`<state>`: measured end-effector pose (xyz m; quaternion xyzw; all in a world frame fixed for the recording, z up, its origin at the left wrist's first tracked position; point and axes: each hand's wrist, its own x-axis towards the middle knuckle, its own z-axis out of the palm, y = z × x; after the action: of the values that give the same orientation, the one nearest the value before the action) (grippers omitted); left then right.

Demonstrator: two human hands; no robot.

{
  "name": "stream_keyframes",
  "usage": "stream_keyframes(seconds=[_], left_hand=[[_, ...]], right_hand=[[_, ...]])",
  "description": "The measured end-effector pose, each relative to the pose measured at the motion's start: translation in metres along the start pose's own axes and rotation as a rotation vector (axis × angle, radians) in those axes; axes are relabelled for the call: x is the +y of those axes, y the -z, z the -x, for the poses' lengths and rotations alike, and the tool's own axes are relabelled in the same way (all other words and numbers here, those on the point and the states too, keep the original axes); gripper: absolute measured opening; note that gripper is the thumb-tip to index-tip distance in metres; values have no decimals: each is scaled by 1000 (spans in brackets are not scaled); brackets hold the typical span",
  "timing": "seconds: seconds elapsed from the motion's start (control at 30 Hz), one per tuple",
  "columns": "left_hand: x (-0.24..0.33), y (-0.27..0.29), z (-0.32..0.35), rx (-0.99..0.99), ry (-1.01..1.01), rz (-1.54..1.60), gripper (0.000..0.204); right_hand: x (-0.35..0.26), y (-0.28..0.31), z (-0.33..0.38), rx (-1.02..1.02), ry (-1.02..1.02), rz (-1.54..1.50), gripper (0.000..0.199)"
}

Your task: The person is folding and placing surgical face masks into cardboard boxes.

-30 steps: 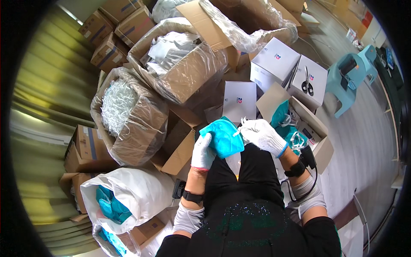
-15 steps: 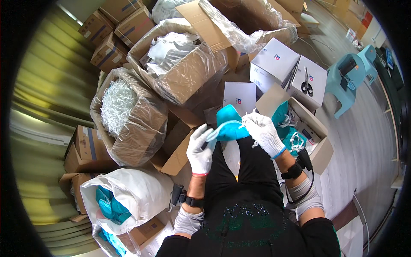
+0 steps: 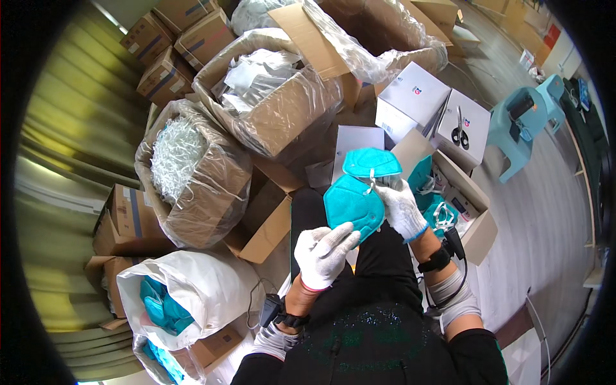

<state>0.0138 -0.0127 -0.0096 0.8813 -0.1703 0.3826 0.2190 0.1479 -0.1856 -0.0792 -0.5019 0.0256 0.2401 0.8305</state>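
In front of my lap are two teal face masks. The upper face mask (image 3: pixel 372 162) tilts away from me, and a white strap hangs between it and the lower face mask (image 3: pixel 353 204), which shows its broad face. My right hand (image 3: pixel 402 208), in a white knit glove, grips the masks at their right side; its fingertips are partly hidden behind them. My left hand (image 3: pixel 324 255), gloved too, holds the bottom edge of the lower mask with its fingers close together. Right of my right hand, an open carton (image 3: pixel 482 226) contains more teal masks (image 3: pixel 441 215) with white straps.
Ahead stand plastic-lined cartons, one with white straps (image 3: pixel 174 160), another with white flat pieces (image 3: pixel 256 74). A white sack (image 3: pixel 218 289) of teal masks sits at left. Scissors (image 3: pixel 460 131) lie on a white box (image 3: pixel 471 114). Blue stools (image 3: pixel 516 138) stand at right.
The masks have turned and parted, so the lower one now shows its broad face. My left hand has moved down and right to its bottom edge; my right hand has shifted slightly.
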Motion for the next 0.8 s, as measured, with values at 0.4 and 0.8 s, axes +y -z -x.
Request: stream_keyframes(seconds=[0.4,0.8], left_hand=[[6,8,3,7,20,-36,33],[-44,12,-39,77,558,180,34]], right_hand=[[-13,-8,11,1,155,170,12],[-37,-18,36,-589,-45,537,17]])
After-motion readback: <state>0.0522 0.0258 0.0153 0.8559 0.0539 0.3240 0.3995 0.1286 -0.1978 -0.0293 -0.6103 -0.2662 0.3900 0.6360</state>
